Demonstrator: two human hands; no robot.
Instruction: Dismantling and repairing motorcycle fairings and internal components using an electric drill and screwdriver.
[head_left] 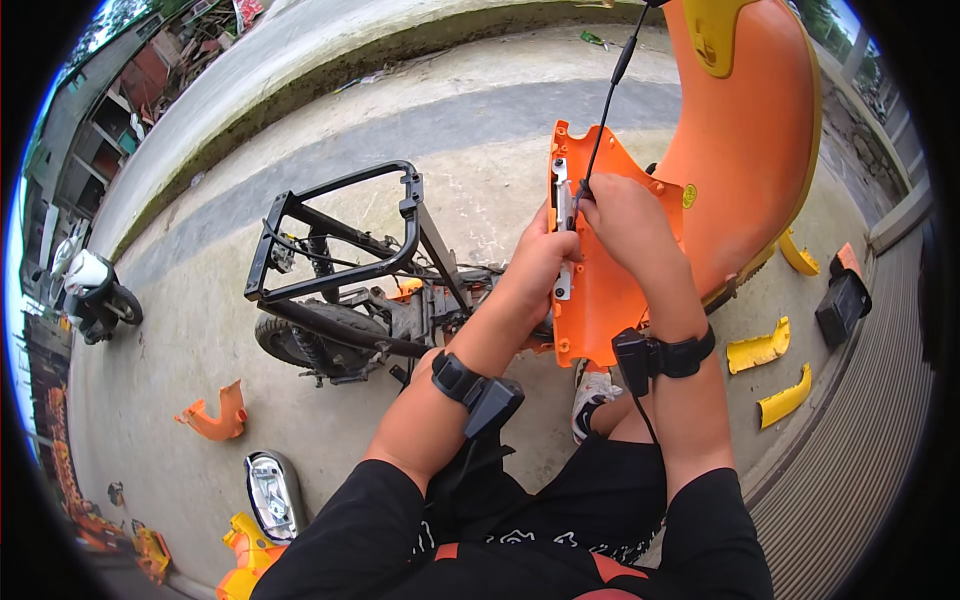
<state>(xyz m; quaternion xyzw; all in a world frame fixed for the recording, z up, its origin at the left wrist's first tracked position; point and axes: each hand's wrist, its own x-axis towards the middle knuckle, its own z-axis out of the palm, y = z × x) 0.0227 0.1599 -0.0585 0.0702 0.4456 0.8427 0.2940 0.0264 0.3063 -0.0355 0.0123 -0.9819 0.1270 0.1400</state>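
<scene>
Concrete ground (170, 330) spread beneath a bare black vehicle frame (437, 250) that stood left of a large curved orange fairing (750, 150), with a smaller orange panel (600, 320) held up between the two. Yellow trim pieces (760, 348) lay on the ground at right. The left hand (548, 255) clasped the panel's left edge, thumb over a silvery metal strip (562, 200), while the right hand (630, 220) pinched the lower end of a thin black cable (626, 60), its fingertips partly hidden.
</scene>
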